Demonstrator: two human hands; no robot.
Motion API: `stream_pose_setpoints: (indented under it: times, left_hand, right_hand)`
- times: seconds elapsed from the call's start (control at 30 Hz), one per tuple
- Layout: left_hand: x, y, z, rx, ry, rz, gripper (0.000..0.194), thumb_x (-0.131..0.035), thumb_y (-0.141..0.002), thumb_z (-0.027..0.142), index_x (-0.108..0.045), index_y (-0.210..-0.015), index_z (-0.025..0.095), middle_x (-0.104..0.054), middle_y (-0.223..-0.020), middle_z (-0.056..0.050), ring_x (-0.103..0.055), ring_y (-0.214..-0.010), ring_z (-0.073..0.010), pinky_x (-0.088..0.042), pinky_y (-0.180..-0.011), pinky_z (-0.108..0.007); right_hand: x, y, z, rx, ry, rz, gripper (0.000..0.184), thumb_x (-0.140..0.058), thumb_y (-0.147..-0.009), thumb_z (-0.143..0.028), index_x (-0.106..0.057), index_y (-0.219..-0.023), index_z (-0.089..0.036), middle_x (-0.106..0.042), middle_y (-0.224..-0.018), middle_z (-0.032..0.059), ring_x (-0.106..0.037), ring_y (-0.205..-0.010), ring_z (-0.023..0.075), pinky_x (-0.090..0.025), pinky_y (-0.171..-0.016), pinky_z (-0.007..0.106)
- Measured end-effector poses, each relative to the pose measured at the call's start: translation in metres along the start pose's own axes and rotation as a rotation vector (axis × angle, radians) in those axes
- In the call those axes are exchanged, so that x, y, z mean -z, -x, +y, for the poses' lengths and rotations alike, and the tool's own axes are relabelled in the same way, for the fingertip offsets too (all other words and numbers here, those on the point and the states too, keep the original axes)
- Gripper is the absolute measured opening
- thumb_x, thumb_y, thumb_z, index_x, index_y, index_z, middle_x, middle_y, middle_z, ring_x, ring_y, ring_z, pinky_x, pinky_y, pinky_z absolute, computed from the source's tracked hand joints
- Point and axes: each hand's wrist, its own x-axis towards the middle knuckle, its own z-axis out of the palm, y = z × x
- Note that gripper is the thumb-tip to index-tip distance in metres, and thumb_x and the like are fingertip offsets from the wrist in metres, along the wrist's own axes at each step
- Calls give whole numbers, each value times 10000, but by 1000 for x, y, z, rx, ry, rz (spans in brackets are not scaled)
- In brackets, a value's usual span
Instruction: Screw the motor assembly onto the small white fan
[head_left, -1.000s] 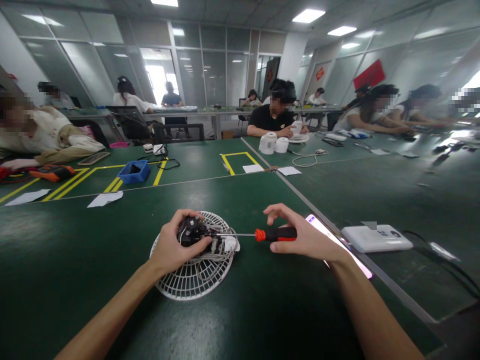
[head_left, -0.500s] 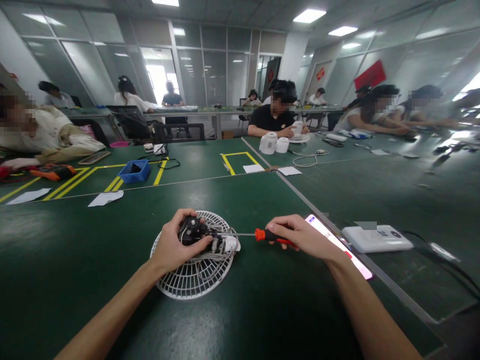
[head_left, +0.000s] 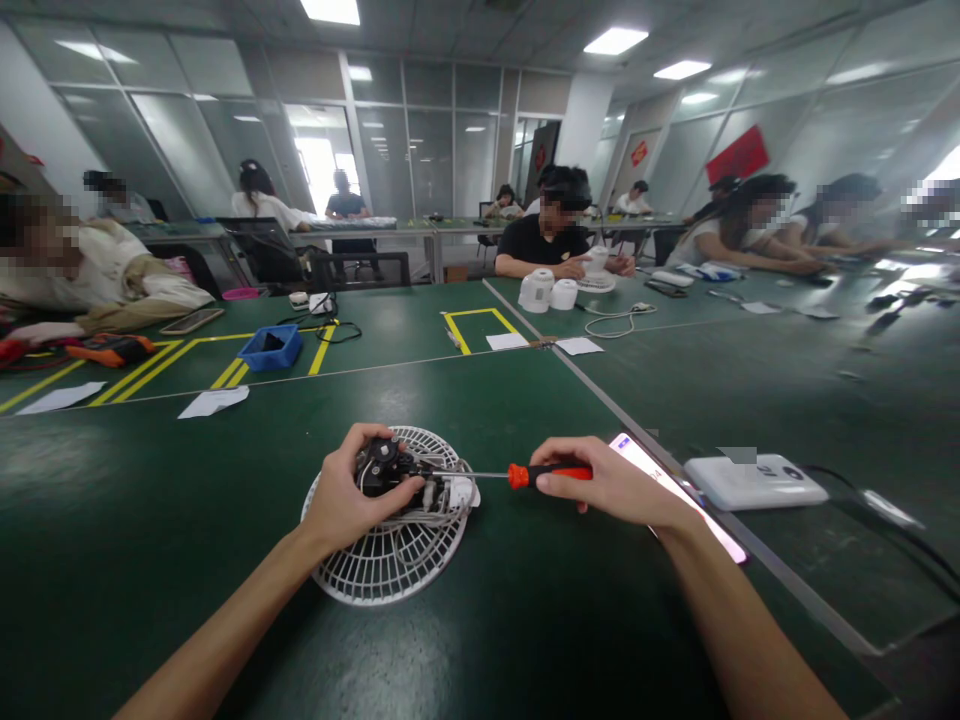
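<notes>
A round white fan grille [head_left: 382, 575] lies on the green table, with a black fan motor [head_left: 384, 462] on top of it. My left hand [head_left: 351, 495] is wrapped round the motor from the left, its thumb along the near side. Grey wires and a white plug-like part [head_left: 463, 491] rest at the motor's right. In my right hand [head_left: 589, 478] is a screwdriver [head_left: 523, 476] with a red and black handle, held level. Its shaft points left and reaches the motor's right side; the tip is hidden among the parts there.
Beside my right forearm lie a lit phone [head_left: 720, 535] and a white power bank [head_left: 757, 482] with a cable. Farther off are a blue bin [head_left: 270, 347], paper slips, yellow tape outlines and white fan housings [head_left: 537, 290]. A co-worker [head_left: 551, 235] sits opposite; other people work around.
The fingers of my right hand have shifted round the screwdriver handle, showing more of its red side. My left hand stays on the motor. The view has tilted slightly.
</notes>
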Motion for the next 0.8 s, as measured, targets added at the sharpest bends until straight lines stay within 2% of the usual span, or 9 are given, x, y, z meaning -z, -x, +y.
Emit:
stream_pose_setpoints:
  times: [0.1,0.23,0.33,0.43,0.5,0.57,0.67,0.73,0.8]
  left_hand:
    - [0,0,1,1,-1,11,537,-827,-716,444,-537,-1109,219,-738,-1028,-54,-744,-920,-238,-625,-873,-408]
    - [0,-2,0,-20,-8,-8,532,-831,-724,435,-539,-1116,225,-735,-1036,-50,-739,-926,-228,-622,-880,-402]
    - [0,-2,0,-26,-15,-9,531,-831,-723,434,-540,-1114,224,-739,-1032,-50,-742,-921,-229,-625,-874,-405]
    - [1,-2,1,-9,-9,-4,531,-828,-717,446,-542,-1103,220,-747,-1025,-57,-748,-908,-238,-632,-851,-407]
    - [1,-1,2,-6,-6,-7,531,-826,-716,453,-542,-1099,219,-748,-1014,-58,-750,-899,-239,-632,-843,-410]
    - [1,-1,3,-13,-14,-7,526,-825,-715,456,-543,-1093,220,-746,-1004,-57,-749,-883,-237,-630,-839,-413]
    - [0,-1,3,-24,-16,-5,525,-826,-713,452,-547,-1094,222,-741,-1007,-55,-744,-873,-230,-628,-835,-410]
    - [0,-2,2,-21,-4,-9,527,-826,-718,447,-545,-1103,221,-738,-1020,-56,-743,-884,-229,-627,-839,-408]
    - [0,-3,1,-14,7,-16,528,-825,-722,446,-544,-1109,221,-738,-1025,-56,-742,-895,-230,-627,-841,-408]
  right_hand:
    - [-3,-5,6,16,50,0,410,-603,-938,-568,-732,-931,-179,-629,-787,20,-556,-643,142,-460,-514,246]
    - [-4,-6,4,-5,42,-17,490,-518,-981,-573,-670,-752,-168,-605,-685,18,-546,-623,150,-398,-519,257]
    - [-4,-3,-3,47,49,20,326,-690,-880,-516,-689,-894,-191,-668,-859,30,-586,-714,169,-438,-605,275]
    - [-3,1,-10,77,85,57,378,-869,-699,-377,-660,-973,-224,-672,-967,13,-609,-779,182,-456,-674,284]
    - [-3,1,-12,39,67,35,332,-846,-730,-383,-651,-943,-219,-672,-900,4,-603,-715,172,-448,-640,282]
    - [-3,-1,-11,23,55,16,254,-753,-831,-433,-684,-920,-205,-674,-830,9,-597,-681,171,-442,-627,289]
    - [-4,-4,-8,54,101,27,290,-622,-931,-441,-748,-858,-191,-675,-761,20,-605,-720,187,-442,-684,311]
    - [-4,-5,-6,60,112,34,276,-627,-932,-432,-761,-891,-195,-690,-796,24,-618,-766,197,-452,-724,323]
    - [-5,-4,-4,62,63,46,277,-731,-859,-429,-733,-1024,-206,-688,-883,21,-631,-817,202,-474,-756,329]
